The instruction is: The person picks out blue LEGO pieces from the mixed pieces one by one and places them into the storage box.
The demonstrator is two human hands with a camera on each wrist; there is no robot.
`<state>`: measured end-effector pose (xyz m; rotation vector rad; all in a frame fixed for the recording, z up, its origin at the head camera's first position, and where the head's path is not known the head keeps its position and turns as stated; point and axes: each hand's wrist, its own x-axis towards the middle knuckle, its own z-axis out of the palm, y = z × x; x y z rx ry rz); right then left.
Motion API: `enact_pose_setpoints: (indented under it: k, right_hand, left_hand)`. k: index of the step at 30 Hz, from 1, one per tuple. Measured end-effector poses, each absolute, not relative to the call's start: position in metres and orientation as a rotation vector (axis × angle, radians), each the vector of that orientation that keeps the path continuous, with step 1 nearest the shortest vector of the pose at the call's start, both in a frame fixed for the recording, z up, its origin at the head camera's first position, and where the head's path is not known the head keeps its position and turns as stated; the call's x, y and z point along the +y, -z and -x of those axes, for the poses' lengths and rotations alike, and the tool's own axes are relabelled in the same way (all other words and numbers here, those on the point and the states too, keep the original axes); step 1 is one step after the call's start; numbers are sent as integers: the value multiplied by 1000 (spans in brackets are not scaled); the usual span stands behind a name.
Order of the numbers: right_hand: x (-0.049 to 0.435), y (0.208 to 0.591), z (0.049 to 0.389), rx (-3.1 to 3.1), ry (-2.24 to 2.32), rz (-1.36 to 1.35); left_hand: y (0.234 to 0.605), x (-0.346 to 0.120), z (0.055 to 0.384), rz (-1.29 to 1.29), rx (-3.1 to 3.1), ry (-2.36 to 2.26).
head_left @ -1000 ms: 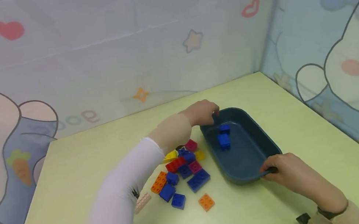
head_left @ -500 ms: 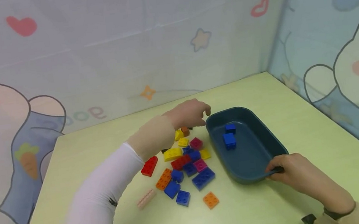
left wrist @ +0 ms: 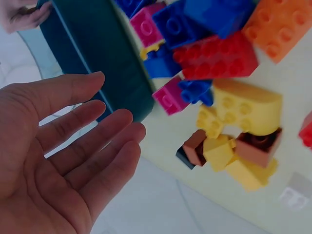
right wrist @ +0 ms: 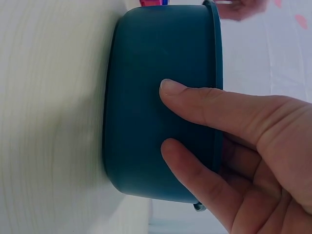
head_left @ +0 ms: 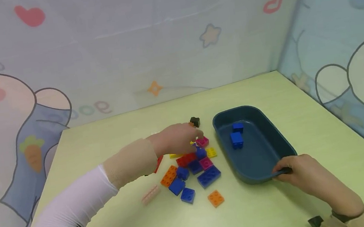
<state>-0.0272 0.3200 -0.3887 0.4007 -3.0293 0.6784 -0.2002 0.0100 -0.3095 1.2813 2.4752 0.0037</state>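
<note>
My left hand (head_left: 179, 138) hovers above the pile of toy building bricks, palm down. In the left wrist view its fingers (left wrist: 109, 127) are loosely bent and hold nothing. Beyond them lie a red brick (left wrist: 217, 56), a yellow curved brick (left wrist: 248, 107) and a small pink brick (left wrist: 170, 96). With my right hand (head_left: 301, 173) I grip the near right corner of a dark teal bin (head_left: 255, 167). The thumb (right wrist: 195, 102) presses the outer wall while other fingers go over the rim. Inside the bin sit a larger blue brick (head_left: 237, 140) and a smaller blue brick (head_left: 238, 127).
Nearer me are an orange square brick (head_left: 216, 198), a pale pink brick (head_left: 151, 195), a long blue brick (head_left: 209, 177) and an orange brick (head_left: 169, 176). A black brick (head_left: 195, 122) lies beyond the left hand. Printed cloth walls (head_left: 112, 61) stand behind the table (head_left: 114, 226).
My left hand has drawn back from the bin's far rim, leftward and nearer, to above the bricks. The right hand keeps its grip on the bin. The head view has shifted slightly.
</note>
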Motion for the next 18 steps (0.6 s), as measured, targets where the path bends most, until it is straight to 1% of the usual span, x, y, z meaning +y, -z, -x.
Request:
enact_pose_setpoints:
  k: [5, 11, 18]
  right_hand:
    - [320, 389, 28, -3027, -676, -416]
    - [322, 390, 28, -3012, -680, -423]
    - [321, 392, 29, -3023, -704, -418]
  left_hand:
    - [321, -7, 187, -1270, 2426, -9]
    - [336, -22, 179, -1330, 2409, -4]
    - [353, -32, 172, -1272, 2387, 18]
